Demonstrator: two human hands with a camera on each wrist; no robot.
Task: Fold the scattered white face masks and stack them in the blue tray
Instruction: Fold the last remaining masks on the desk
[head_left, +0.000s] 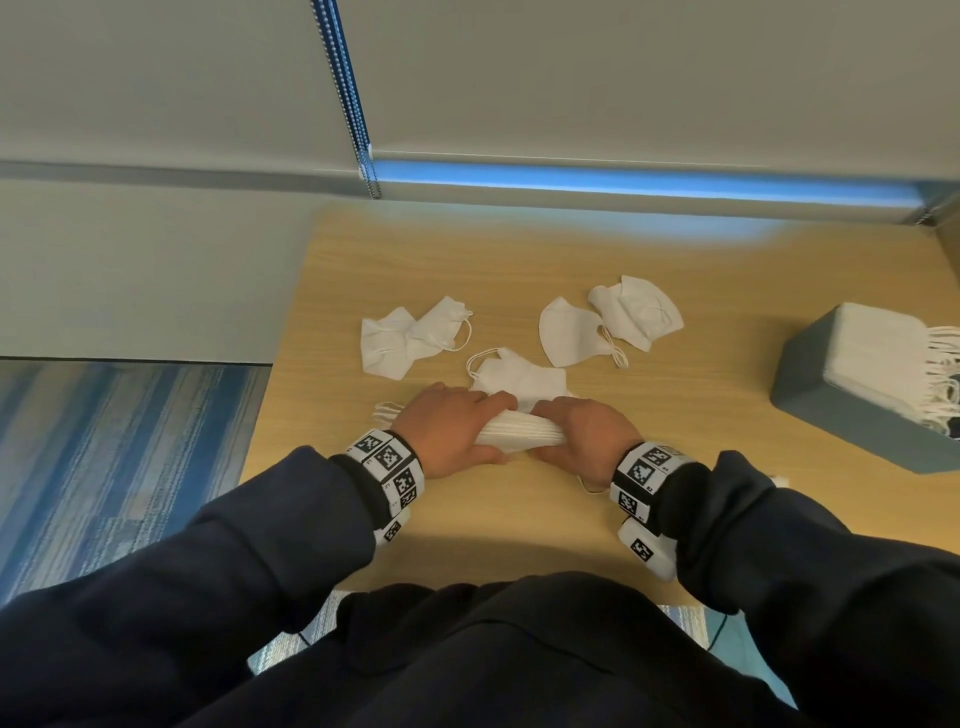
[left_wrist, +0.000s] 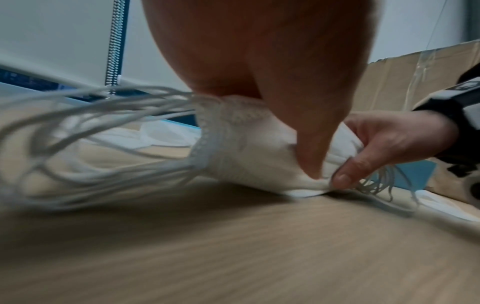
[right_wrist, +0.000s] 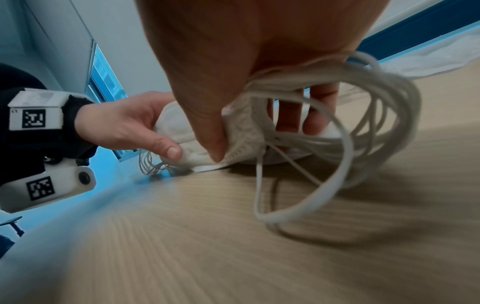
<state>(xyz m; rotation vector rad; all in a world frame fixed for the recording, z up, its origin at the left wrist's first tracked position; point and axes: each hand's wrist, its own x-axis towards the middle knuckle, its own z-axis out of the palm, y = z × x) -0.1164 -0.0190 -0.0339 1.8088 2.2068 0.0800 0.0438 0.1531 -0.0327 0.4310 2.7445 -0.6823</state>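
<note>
The task looks partly done, by my reading. On the wooden table (head_left: 675, 415) the left hand (head_left: 457, 431) and the right hand (head_left: 587, 441) each grip one end of a small bundle of folded masks (head_left: 514, 441), fingers curled over the top and thumbs underneath, with the bundle's lower edge touching or just above the table. The wrist views show several layers pressed together and a tangle of ear loops (right_wrist: 350, 133) trailing from both ends, so a handful of masks are folded and gathered here but not yet put away. At the right edge of the table stands the blue tray (head_left: 831, 410), well apart from the hands, and it already holds a tall stack of folded masks (head_left: 878, 348) with their loops hanging off the right side; that portion counts as finished. What remains lies beyond the hands: one loose mask (head_left: 519, 379) just behind the bundle, an overlapping pair (head_left: 405, 338) to the left, and another overlapping pair (head_left: 608, 322) to the right, about five unfolded masks in all, as far as the overlap allows a count. The bundle in hand seems ready to go to the tray, after which the loose ones need folding and stacking.
</note>
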